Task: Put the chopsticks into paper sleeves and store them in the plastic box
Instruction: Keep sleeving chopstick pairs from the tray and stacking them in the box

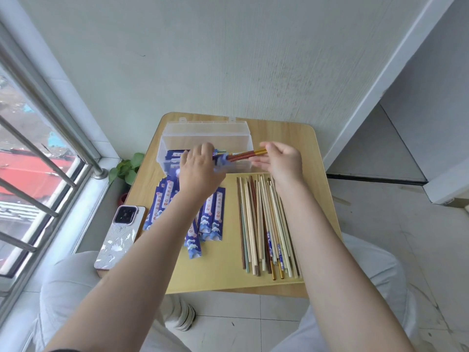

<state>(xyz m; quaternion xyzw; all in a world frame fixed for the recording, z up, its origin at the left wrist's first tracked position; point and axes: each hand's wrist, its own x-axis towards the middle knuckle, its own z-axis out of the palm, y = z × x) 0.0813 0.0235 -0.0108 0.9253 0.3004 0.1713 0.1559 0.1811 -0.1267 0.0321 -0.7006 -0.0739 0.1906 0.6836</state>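
Clear plastic, the storage box [206,138] stands open at the far side of the small wooden table [228,270], with a few filled blue sleeves already lying inside it at its left end. Just in front of the box, the left hand [200,168] grips a blue paper sleeve [221,160], fingers curled round its mouth, while the right hand [283,161] pinches the gold-capped end of a red pair of chopsticks [247,154] between thumb and fingertips, the other fingers loosely spread. The tips appear to be entering the sleeve, though blur hides how deep they sit.

The likely trouble: if the two sticks splay or meet the paper at an angle, one could catch the edge and crumple or tear the sleeve (thin paper, I judge), or slide past outside it. A slack pinch might also let a stick drop.

Nearer than the box lie the empty sleeves [214,219] and, to their right, the loose chopsticks [264,224].
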